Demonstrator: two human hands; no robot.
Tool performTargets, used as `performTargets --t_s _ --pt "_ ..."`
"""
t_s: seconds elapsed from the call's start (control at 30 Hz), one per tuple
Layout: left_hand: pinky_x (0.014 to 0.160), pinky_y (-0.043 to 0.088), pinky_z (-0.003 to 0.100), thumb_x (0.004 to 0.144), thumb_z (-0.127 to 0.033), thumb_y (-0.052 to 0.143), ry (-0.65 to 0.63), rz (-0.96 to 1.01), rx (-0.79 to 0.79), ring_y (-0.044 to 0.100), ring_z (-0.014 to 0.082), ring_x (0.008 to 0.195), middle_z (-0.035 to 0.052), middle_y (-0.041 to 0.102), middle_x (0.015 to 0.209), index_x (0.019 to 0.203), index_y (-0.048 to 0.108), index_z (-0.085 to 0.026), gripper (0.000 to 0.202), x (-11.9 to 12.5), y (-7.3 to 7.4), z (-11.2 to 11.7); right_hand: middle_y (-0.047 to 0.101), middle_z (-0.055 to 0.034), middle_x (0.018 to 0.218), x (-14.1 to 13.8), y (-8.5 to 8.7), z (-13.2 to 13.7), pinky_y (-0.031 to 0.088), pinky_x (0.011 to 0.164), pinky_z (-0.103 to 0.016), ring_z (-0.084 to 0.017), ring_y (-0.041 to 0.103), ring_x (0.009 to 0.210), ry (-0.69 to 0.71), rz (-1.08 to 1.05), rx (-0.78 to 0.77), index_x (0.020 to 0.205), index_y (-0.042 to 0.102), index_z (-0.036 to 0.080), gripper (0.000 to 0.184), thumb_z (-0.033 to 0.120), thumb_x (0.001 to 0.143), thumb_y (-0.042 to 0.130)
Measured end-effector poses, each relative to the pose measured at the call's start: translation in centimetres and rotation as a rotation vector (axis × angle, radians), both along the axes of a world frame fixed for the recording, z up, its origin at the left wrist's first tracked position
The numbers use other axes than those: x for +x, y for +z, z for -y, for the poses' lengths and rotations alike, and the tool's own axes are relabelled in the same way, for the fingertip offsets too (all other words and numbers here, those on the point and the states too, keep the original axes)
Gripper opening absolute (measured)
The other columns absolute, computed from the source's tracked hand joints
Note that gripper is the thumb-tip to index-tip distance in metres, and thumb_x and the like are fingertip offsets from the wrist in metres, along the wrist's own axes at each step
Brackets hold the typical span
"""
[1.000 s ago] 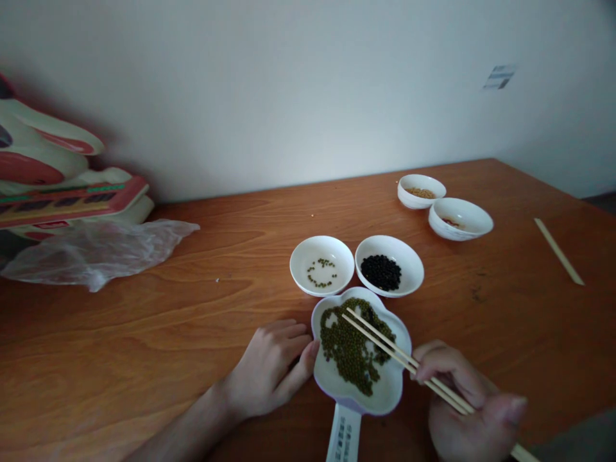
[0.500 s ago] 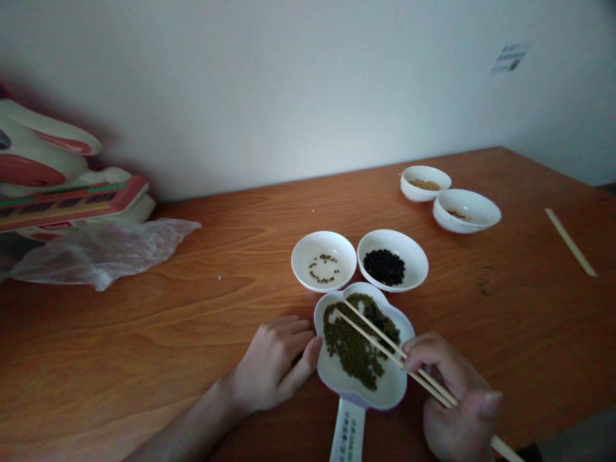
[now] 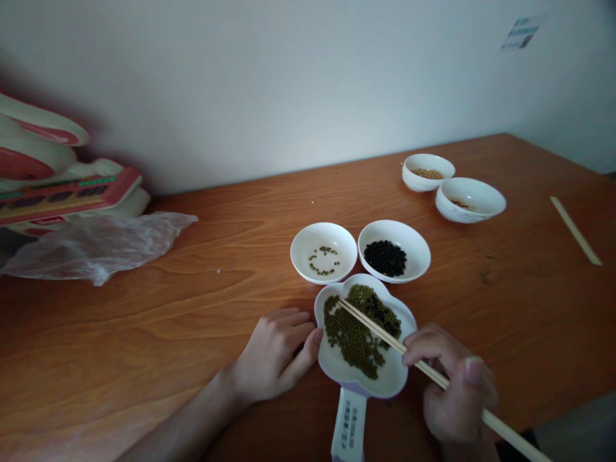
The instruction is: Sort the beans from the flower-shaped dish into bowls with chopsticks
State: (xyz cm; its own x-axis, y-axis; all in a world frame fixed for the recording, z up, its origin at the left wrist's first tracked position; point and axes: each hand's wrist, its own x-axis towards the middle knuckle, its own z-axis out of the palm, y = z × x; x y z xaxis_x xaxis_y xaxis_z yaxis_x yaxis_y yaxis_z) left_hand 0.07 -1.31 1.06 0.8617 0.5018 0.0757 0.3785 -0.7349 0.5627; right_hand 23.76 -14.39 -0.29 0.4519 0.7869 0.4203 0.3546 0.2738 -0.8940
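Note:
A flower-shaped white dish [image 3: 332,369] with a handle lies near the table's front edge, holding a heap of green beans [image 3: 353,337] with a few dark ones mixed in. My right hand [image 3: 455,385] is closed on a pair of wooden chopsticks [image 3: 380,332] whose tips rest together among the beans at the dish's upper left. My left hand [image 3: 274,356] lies flat on the table, fingers loosely curled, thumb touching the dish's left rim. Just behind the dish stand a white bowl with a few green beans [image 3: 323,253] and a white bowl of black beans [image 3: 393,251].
Two more white bowls [image 3: 428,171] [image 3: 470,199] stand at the back right. A loose wooden stick [image 3: 575,230] lies far right. A crumpled clear plastic bag [image 3: 96,244] and a red-and-white object [image 3: 58,186] sit at the left by the wall.
The chopstick tips have closed together and slid toward the dish's upper left. My right hand has shifted its grip slightly. My left hand stays by the rim. The camera tilted down a little.

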Motion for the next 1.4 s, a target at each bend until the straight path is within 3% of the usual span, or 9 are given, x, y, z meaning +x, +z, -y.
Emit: performTargets --t_s 0.33,0.83,1.23,1.4 --pt "0.07 0.038 0.031 0.11 -0.029 0.03 -0.009 -0.005 0.024 0.051 0.0152 0.071 0.0035 0.059 0.077 0.076 0.052 -0.018 0.042 -0.1 0.0 0.1 0.065 -0.006 0.061 -0.5 1.7 -1.0 0.043 0.052 -0.034 -0.019 0.062 0.057 0.023 0.133 0.065 0.065 0.068 0.019 0.078 0.067 0.103 0.02" --pt "0.07 0.036 0.03 0.11 -0.031 0.031 -0.007 0.005 0.012 0.05 0.0154 0.071 0.0024 0.058 0.077 0.076 0.051 -0.018 0.041 0.0 -0.1 0.1 0.068 -0.0052 0.07 0.0 -0.1 0.1 0.049 0.061 -0.032 -0.018 0.065 0.07 0.05 0.007 0.018 0.072 0.071 0.021 0.069 0.053 0.109 0.021" --pt "0.07 0.035 0.031 0.11 -0.031 0.031 -0.007 0.005 0.014 0.049 0.0153 0.071 0.0023 0.058 0.077 0.077 0.05 -0.018 0.041 0.0 -0.1 0.0 0.062 -0.0045 0.061 -0.9 1.4 -1.1 0.043 0.053 -0.033 -0.017 0.06 0.058 0.06 0.037 0.052 0.066 0.066 0.02 0.075 0.068 0.103 0.022" --pt "0.07 0.035 0.031 0.11 -0.03 0.031 -0.005 0.015 0.01 0.049 0.0153 0.071 0.0022 0.058 0.078 0.077 0.049 -0.018 0.04 0.1 -0.2 -0.1 0.063 -0.0046 0.063 -0.6 0.6 -0.9 0.044 0.055 -0.033 -0.018 0.061 0.061 0.078 0.037 0.061 0.068 0.066 0.02 0.066 0.057 0.107 0.026"
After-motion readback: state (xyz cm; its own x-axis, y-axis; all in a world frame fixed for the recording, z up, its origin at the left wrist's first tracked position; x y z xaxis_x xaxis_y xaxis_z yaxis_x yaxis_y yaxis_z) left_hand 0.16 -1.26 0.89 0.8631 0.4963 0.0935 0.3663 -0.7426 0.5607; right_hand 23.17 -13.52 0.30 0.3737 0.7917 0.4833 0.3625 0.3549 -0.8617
